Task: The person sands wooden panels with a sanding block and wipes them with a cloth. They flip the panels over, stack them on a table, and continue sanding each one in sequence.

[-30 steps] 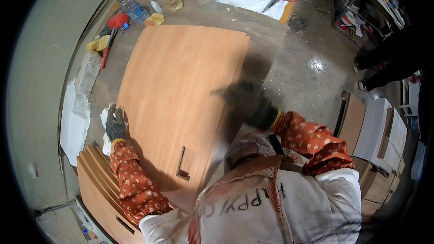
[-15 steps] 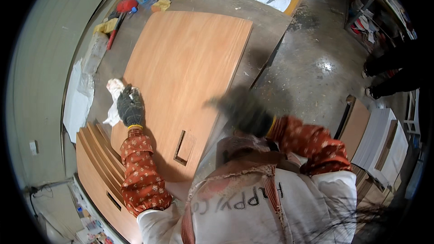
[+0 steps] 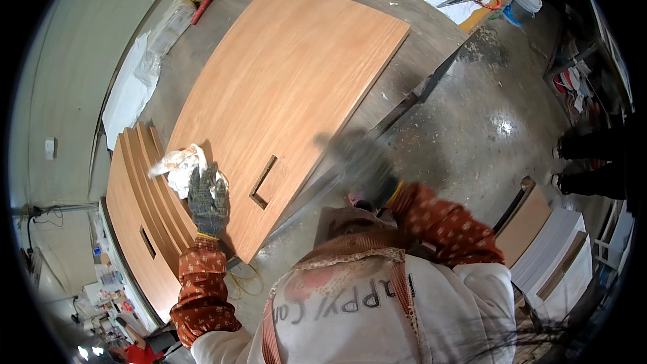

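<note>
Left fingers [image 3: 197, 185] grip one rag [image 3: 183, 165] against one panel [image 3: 290, 81]; right fingers [image 3: 350, 152] too blurred to tell

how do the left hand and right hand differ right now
The left hand is on a crumpled white cloth; no cloth shows at the blurred right hand. The left hand is at the wooden board's lower left edge, while the right hand is by its right edge. Both wear dark gloves and patterned orange sleeves.

Dark, partly outlined lettering [image 3: 350, 305] runs across the front of the person's white top [image 3: 465, 310].
</note>
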Tool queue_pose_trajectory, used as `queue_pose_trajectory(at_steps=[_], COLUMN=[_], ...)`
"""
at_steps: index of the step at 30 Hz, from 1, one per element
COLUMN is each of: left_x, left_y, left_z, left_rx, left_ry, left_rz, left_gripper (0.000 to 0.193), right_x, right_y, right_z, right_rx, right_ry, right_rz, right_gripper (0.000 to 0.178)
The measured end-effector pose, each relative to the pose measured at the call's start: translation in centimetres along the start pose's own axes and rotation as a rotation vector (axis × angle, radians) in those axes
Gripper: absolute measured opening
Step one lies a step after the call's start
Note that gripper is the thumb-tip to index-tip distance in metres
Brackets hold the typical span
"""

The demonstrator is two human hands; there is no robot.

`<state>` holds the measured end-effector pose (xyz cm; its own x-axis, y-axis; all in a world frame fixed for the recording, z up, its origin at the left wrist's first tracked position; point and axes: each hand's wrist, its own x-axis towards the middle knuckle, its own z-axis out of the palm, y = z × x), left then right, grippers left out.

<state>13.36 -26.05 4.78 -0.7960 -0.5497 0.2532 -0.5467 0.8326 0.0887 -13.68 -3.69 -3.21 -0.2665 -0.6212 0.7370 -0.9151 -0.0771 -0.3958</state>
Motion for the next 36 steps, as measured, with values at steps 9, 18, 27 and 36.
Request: queue_pose_trajectory(at_steps=[9, 18, 27, 36], left_x=[-2.6, -2.6, -2.2, -2.3], left_y=[0.4, 0.6, 0.2, 0.7], left_z=[0.0, 0.1, -0.3, -0.2], left_rx=[0.006, 0.008, 0.024, -0.018], left_ry=[0.059, 0.041, -0.014, 0.027], left_rz=[-0.066, -0.118, -0.181, -0.182], left_gripper=[0.038, 0.038, 0.039, 0.036], right_x=[1.9, 4.0, -0.8, 2.4], right_y=[3.0, 6.9, -5.4, -1.1], right_z=[-3.9, -2.4, 1.6, -1.5], right_rx=[0.064, -0.113, 0.084, 0.986], right_ry=[-0.157, 0.109, -0.171, -0.243], right_rz=[0.364, 0.299, -0.015, 0.817], right_gripper=[0.036, 0.025, 0.040, 0.044])
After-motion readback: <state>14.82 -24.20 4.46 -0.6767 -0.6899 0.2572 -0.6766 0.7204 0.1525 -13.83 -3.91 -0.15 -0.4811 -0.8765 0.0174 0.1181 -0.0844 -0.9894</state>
